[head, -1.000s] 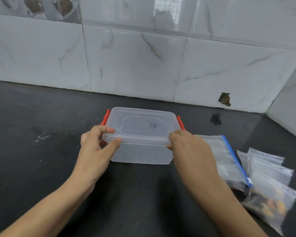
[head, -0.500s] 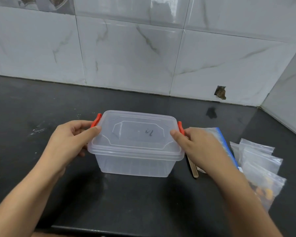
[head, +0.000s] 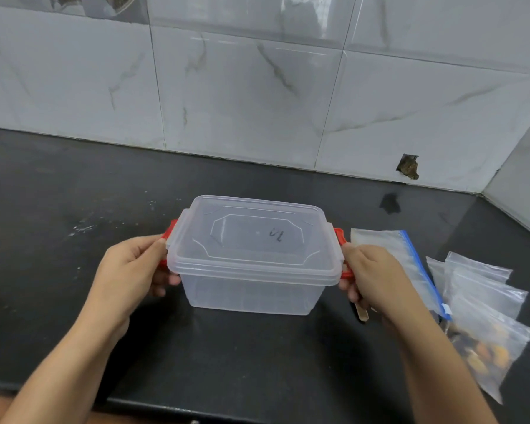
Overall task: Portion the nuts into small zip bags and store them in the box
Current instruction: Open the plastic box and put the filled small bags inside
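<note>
A clear plastic box [head: 251,289] with its lid [head: 251,237] on stands in the middle of the black counter. It looks empty inside. Red latches sit at both ends. My left hand [head: 132,270] grips the left red latch [head: 167,240], thumb on top and fingers curled beneath. My right hand [head: 371,273] grips the right red latch [head: 341,240] the same way. To the right lie a large blue-zip bag [head: 410,264], several small clear zip bags [head: 484,286], and a bag holding nuts [head: 484,347].
A wooden stick [head: 361,312] pokes out from under my right hand on the counter [head: 74,194]. A marble-tiled wall rises behind, with a side wall at the far right. The counter's front edge runs close below my forearms.
Both hands moved from the box's front rim out to the red end latches. The box now sits nearer to me.
</note>
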A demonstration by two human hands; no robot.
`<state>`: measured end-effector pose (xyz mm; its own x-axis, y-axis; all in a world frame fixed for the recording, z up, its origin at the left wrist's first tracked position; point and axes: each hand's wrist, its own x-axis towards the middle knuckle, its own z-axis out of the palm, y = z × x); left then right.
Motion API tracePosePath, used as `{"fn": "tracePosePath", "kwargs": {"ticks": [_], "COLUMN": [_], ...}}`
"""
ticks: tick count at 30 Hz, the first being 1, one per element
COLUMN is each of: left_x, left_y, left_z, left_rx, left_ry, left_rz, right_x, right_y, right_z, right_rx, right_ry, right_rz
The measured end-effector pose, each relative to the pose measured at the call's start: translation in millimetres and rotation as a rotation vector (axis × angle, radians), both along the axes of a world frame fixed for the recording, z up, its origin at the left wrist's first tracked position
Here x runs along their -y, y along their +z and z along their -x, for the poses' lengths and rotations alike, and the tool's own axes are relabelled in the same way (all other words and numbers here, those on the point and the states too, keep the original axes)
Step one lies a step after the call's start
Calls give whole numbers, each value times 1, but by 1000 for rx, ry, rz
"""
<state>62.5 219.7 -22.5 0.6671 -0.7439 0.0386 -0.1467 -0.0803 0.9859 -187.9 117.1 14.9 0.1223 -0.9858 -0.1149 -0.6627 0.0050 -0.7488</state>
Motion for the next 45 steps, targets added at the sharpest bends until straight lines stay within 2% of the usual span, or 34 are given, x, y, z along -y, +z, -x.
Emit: {"fn": "tracePosePath", "kwargs": {"ticks": [2, 4, 5, 7, 9, 11, 14, 17, 22, 27, 33, 40, 45], "left_x": [-4, -11, -14, -20, -19, -15, -12, -13, -15, -15, -14, -15, -19], "left_y": [-6, -9, -8, -5, -3, -6, -11, -16, -17, -18, -17, -15, -16], "left_z": [-1, -5, -7, -9, -11, -10, -7, -5, 3, 3, 3, 3, 2], "left_rx": [115, 358, 417, 373, 321, 369, 356, 389, 393, 397, 410, 369, 339], "left_ry": [35, 95, 96, -36, -227, -352, -351, -283, -226, -228, -275, -291, -295], "left_rz": [-35, -60, -27, 40, -2, -97, -117, -133, -98, -97, -115, -123, -110], "right_x": [-3, -8, -8, -10, -12, -17, -24, -20, -9, -6, -2, 2, 12], "right_y": [2, 13, 19, 29, 36, 44, 44, 34, 47, 56, 65, 67, 101], "right_z": [2, 1, -2, -12, -31, -55, -93, -119, -142, -151, -157, -156, -141], "right_rx": [-252, -445, -465, -433, -423, -465, -589, -620, -665, -809, -818, -671, -331], "right_ry": [-14, -92, -109, -27, 200, 515, 984, 1155, 1196, 1235, 1316, 1316, 1163], "right_rz": [166, 345, 412, 545, 648, 673, 683, 673, 759, 787, 671, 591, 535]}}
